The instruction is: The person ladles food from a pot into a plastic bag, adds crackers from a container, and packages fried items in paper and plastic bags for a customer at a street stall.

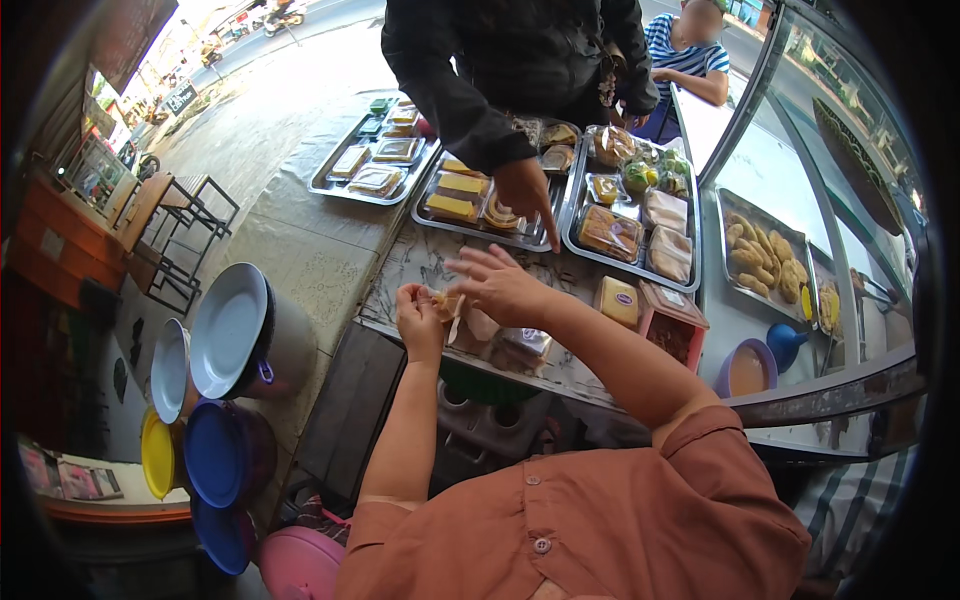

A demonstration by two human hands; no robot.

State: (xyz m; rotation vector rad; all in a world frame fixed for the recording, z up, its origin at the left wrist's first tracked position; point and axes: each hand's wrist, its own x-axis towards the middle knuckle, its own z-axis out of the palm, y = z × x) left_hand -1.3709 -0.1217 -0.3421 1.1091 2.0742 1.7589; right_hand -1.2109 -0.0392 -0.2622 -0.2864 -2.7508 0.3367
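Observation:
At the near left edge of the marble-patterned counter (390, 300), my left hand (420, 322) pinches a small clear plastic bag (442, 304) with something brownish in it. My right hand (499, 289) is blurred, its fingers spread just to the right of the bag. A narrow white strip (455, 321), perhaps a plastic spoon, hangs between the two hands. Below my right wrist lies a clear-wrapped dark snack (525, 343). Beyond my hands, a person's hand (529, 195) points down at the near edge of a metal tray of cakes (517, 238).
Trays of packed snacks (375, 154) and wrapped buns (634, 225) line the far side. A boxed cake (617, 301) and a pink container (675, 330) stand right. Fried food (765, 255) sits behind glass, near a purple tub (748, 369). Large pots (281, 337) stand left.

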